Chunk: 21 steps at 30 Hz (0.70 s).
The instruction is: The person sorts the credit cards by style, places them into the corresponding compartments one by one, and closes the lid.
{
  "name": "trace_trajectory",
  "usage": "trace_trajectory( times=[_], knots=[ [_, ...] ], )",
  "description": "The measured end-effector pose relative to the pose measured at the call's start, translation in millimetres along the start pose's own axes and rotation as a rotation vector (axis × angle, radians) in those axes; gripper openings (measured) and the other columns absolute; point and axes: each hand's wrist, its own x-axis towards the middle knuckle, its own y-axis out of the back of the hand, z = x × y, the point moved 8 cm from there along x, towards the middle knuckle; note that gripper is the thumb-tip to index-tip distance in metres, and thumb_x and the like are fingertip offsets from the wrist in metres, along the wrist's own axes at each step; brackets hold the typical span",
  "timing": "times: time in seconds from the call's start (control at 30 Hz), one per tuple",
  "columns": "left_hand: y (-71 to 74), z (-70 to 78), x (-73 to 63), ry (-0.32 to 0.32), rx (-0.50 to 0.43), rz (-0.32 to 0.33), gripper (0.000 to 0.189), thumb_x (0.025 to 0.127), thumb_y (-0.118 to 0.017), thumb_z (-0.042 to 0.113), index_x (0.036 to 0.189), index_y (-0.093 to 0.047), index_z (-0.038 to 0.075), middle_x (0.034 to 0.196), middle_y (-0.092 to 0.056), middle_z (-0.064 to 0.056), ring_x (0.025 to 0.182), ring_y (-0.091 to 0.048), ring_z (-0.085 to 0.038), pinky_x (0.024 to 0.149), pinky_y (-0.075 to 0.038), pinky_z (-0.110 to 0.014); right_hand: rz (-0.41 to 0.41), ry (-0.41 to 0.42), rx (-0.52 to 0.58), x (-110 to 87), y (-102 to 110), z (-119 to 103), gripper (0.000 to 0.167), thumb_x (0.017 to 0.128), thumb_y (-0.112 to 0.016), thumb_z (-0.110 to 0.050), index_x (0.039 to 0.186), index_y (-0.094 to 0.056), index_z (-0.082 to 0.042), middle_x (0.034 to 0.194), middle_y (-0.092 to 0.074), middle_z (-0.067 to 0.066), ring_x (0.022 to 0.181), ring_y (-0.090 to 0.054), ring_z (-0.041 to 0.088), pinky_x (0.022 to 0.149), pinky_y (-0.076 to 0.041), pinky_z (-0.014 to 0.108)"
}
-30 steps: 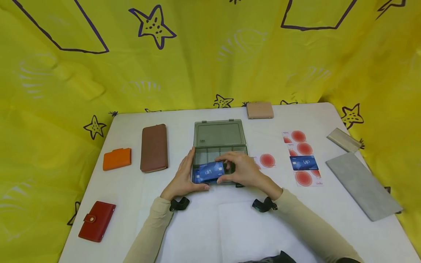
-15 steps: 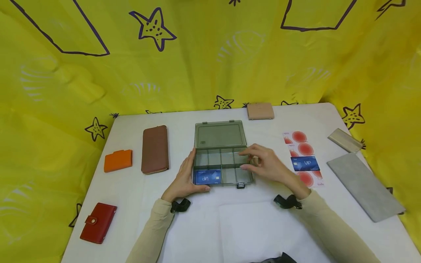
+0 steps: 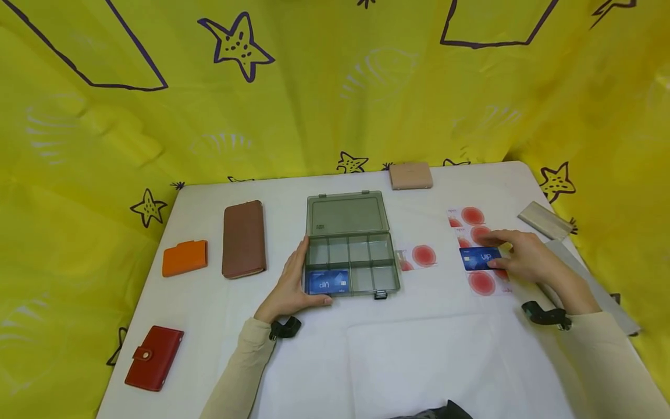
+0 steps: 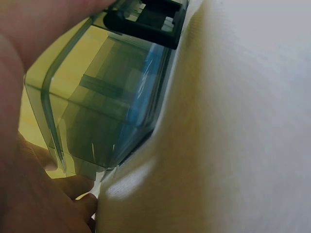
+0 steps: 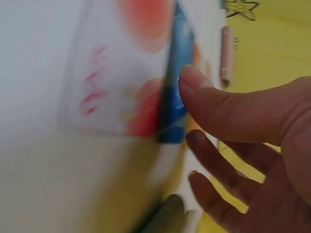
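My left hand (image 3: pixel 292 285) rests against the left side of a clear green compartment box (image 3: pixel 373 279), its thumb along the front edge. The box's lid (image 3: pixel 346 213) is raised and leans back. A blue VIP card (image 3: pixel 327 282) lies in the front left compartment; the other compartments look bare. At the right, my right hand (image 3: pixel 541 270) reaches over another blue VIP card (image 3: pixel 475 258), thumb by its near edge and index finger by its far edge. That card still lies in a column of red-and-white cards (image 3: pixel 481 283). Blur in the right wrist view hides the exact contact.
Another red-and-white card (image 3: pixel 423 256) lies right of the box. Brown (image 3: pixel 243 240), orange (image 3: pixel 185 258), red (image 3: pixel 154 358) and beige (image 3: pixel 410 176) wallets or cases surround it. A gold case (image 3: pixel 545 220) and grey flat case (image 3: pixel 591 285) lie beyond my right hand.
My right hand let go of the VIP card, which now lies flat in the box's front left compartment. It then moved right to the card column. The left hand stayed on the box.
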Motion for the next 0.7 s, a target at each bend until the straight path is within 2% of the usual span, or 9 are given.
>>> trace_trajectory(
  times=[0.13, 0.37, 0.47, 0.53, 0.63, 0.7],
  knots=[
    [2.9, 2.4, 0.9, -0.002, -0.007, 0.006, 0.147, 0.071, -0.1, 0.036, 0.172, 0.004, 0.015, 0.18, -0.003, -0.014, 0.164, -0.005, -0.045, 0.127, -0.011, -0.073, 0.033, 0.021, -0.047, 0.9, 0.7, 6.2, 0.053, 0.085, -0.083, 0.001, 0.136, -0.067, 0.001, 0.128, -0.069, 0.028, 0.118, -0.057, 0.048, 0.102, -0.043, 0.069],
    [3.2, 1.0, 1.0, -0.001, 0.003, 0.007, 0.147, 0.071, -0.1, 0.035, 0.172, 0.004, 0.015, 0.18, -0.003, -0.015, 0.164, -0.004, -0.045, 0.127, -0.01, -0.073, 0.015, -0.006, -0.045, -0.9, -2.0, 10.4, 0.052, 0.084, -0.086, -0.002, 0.133, -0.068, 0.001, 0.124, -0.068, 0.029, 0.114, -0.056, 0.048, 0.1, -0.044, 0.072],
    [2.1, -0.7, 0.9, 0.002, 0.009, 0.007, 0.147, 0.071, -0.1, 0.036, 0.172, 0.004, 0.017, 0.18, -0.003, -0.014, 0.164, -0.004, -0.044, 0.128, -0.01, -0.072, 0.023, 0.009, -0.057, -2.3, -1.8, 9.6, 0.052, 0.083, -0.086, -0.001, 0.132, -0.069, 0.001, 0.123, -0.069, 0.029, 0.113, -0.057, 0.048, 0.1, -0.044, 0.072],
    [1.1, -1.2, 1.0, 0.003, 0.008, 0.004, 0.146, 0.071, -0.1, 0.036, 0.172, 0.004, 0.018, 0.18, -0.003, -0.014, 0.165, -0.005, -0.043, 0.128, -0.01, -0.072, 0.038, 0.03, -0.068, -2.4, -1.1, 8.7, 0.051, 0.081, -0.088, 0.0, 0.129, -0.071, 0.001, 0.119, -0.071, 0.026, 0.11, -0.059, 0.045, 0.097, -0.047, 0.068],
    [0.0, -2.0, -0.3, 0.013, 0.003, 0.001, 0.146, 0.071, -0.1, 0.037, 0.172, 0.004, 0.018, 0.18, -0.003, -0.014, 0.165, -0.005, -0.043, 0.128, -0.011, -0.072, 0.041, 0.046, -0.07, -0.1, -2.4, 9.0, 0.051, 0.079, -0.09, 0.0, 0.126, -0.071, 0.0, 0.111, -0.072, 0.019, 0.101, -0.061, 0.037, 0.09, -0.054, 0.048],
    [-1.0, -2.7, -1.5, 0.018, -0.004, 0.002, 0.146, 0.071, -0.1, 0.036, 0.172, 0.003, 0.018, 0.18, -0.004, -0.014, 0.165, -0.005, -0.043, 0.127, -0.012, -0.072, 0.023, 0.047, -0.068, 2.7, -4.5, 10.9, 0.052, 0.078, -0.091, 0.0, 0.125, -0.07, 0.0, 0.108, -0.071, 0.016, 0.097, -0.06, 0.033, 0.085, -0.054, 0.041]
  ],
)
